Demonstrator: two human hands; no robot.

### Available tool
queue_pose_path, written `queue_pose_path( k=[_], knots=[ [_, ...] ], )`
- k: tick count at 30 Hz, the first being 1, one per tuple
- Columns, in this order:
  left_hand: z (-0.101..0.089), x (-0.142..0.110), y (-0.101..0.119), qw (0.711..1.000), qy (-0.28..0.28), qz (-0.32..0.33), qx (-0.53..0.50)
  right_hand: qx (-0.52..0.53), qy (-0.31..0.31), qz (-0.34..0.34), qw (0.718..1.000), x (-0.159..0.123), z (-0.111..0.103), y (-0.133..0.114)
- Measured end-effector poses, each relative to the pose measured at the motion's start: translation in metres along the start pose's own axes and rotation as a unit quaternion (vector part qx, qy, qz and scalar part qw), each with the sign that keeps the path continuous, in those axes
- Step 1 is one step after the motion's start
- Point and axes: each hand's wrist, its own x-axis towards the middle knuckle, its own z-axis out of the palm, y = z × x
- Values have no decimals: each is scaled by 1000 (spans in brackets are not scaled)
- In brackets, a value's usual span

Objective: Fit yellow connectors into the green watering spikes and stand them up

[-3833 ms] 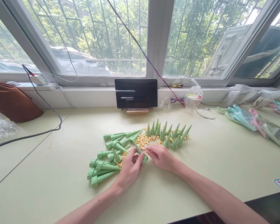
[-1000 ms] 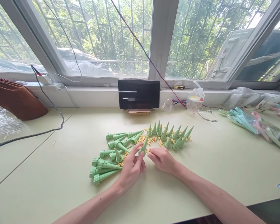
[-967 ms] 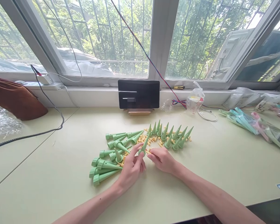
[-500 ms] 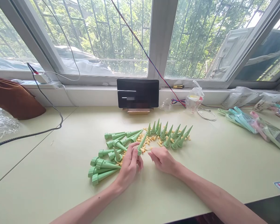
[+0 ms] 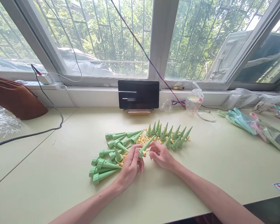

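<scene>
My left hand (image 5: 130, 161) grips a green plant-watering spike (image 5: 146, 147) near its collar, its tip slanting up to the right. A small yellow plastic piece (image 5: 144, 153) sits at the spike's side by the collar; whether it is seated in a hole I cannot tell. Just right of it is my right hand (image 5: 162, 156), its bent fingers and thumb apart, with nothing visible between them. Loose yellow pieces (image 5: 142, 140) are scattered behind the hands. More green spikes lie in a pile (image 5: 105, 164) at the left, and several stand upright in a group (image 5: 175, 137) at the right.
A tablet (image 5: 138, 95) stands on a holder at the window sill. A brown bag (image 5: 16, 96) and a black cable (image 5: 58, 119) are at the left. A bagged cup (image 5: 194, 99), a white cable (image 5: 206, 116) and plastic-wrapped items (image 5: 245, 121) lie at the back right.
The held spike has tilted further right, and a yellow piece now shows at its collar. My right hand, closed in a pinch before, has loosened its fingers beside the spike.
</scene>
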Motion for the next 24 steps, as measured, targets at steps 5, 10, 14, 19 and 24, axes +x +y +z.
queue_pose_path(
  k=[5, 10, 14, 19, 24],
  knots=[
    [0, 1, -3, 1000, -16, -4, 5, 55, 6, 24, 998, 0, -1, -5],
    [-1, 2, -6, 999, -35, -12, 15, 124, 12, 61, 990, 1, -1, -5],
    [-1, 3, -7, 999, -37, -18, 30, 169, 21, 77, 982, 2, -1, -4],
    [-2, 4, -5, 997, -28, -19, 71, 184, 33, 78, 979, 3, 1, -1],
    [-3, 2, -3, 995, -44, -7, 92, 177, 44, 70, 981, 3, 2, 0]
  ],
)
